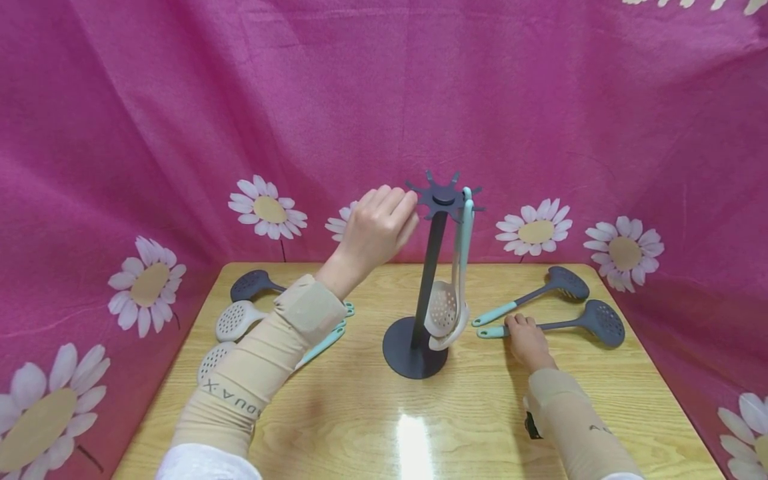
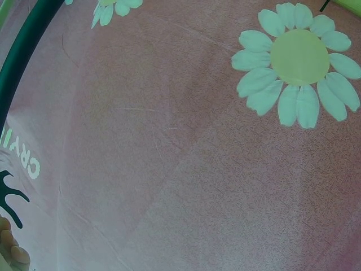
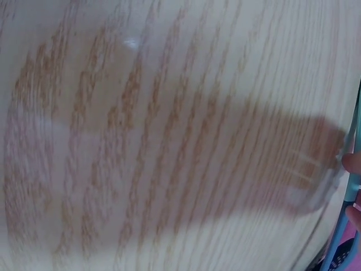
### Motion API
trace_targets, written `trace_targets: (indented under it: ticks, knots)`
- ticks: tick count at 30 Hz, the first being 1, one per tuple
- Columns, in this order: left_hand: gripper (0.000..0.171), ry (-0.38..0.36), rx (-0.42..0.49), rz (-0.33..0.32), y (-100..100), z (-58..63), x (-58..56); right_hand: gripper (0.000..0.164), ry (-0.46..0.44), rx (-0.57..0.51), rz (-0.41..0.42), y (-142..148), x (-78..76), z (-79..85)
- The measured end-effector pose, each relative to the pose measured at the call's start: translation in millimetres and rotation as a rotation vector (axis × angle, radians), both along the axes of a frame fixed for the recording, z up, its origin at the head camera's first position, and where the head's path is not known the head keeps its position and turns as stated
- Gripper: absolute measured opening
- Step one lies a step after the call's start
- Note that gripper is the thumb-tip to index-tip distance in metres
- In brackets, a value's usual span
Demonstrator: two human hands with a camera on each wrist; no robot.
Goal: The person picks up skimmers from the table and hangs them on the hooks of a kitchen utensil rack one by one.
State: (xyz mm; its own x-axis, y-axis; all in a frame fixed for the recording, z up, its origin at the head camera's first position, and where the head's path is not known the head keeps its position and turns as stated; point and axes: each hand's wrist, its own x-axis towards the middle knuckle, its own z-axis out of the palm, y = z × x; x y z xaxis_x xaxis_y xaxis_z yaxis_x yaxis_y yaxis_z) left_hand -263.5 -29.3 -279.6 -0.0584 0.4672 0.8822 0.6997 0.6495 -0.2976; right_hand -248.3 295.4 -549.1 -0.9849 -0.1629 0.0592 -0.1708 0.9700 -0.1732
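My left hand [image 1: 384,217] is raised beside the top of a dark utensil stand [image 1: 429,273], its curled fingers at one of the prongs; the palm side is hidden. In the left wrist view, fingertips [image 2: 17,254] show just below the prongs [image 2: 12,197]. Two pale utensils with mint handles [image 1: 465,233] hang on the stand's right side, one a skimmer [image 1: 442,308]. Low on the right, my right hand [image 1: 528,343] grips the mint-and-grey handle of a dark skimmer [image 1: 605,323] lying on the table. In the right wrist view, fingers [image 3: 353,162] rest around that handle.
Behind the skimmer lies a dark pasta server [image 1: 569,283]. On the left, partly behind my left arm, are a dark utensil [image 1: 249,285] and two pale perforated ones [image 1: 234,321] with mint handles [image 1: 324,345]. A pink floral cloth [image 1: 360,100] surrounds the wooden table [image 1: 348,427].
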Motion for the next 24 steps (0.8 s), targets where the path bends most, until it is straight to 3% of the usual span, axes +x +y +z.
trace_targets:
  ticks: [14,24]
  knots:
    - [0.005,-0.008,0.002,-0.012,0.3,-0.1,0.4,0.027,0.005,0.068,0.008,1.6,0.3,-6.5]
    - [0.006,-0.01,0.008,-0.012,0.5,0.2,1.0,0.039,0.059,0.112,0.112,10.3,1.9,5.2]
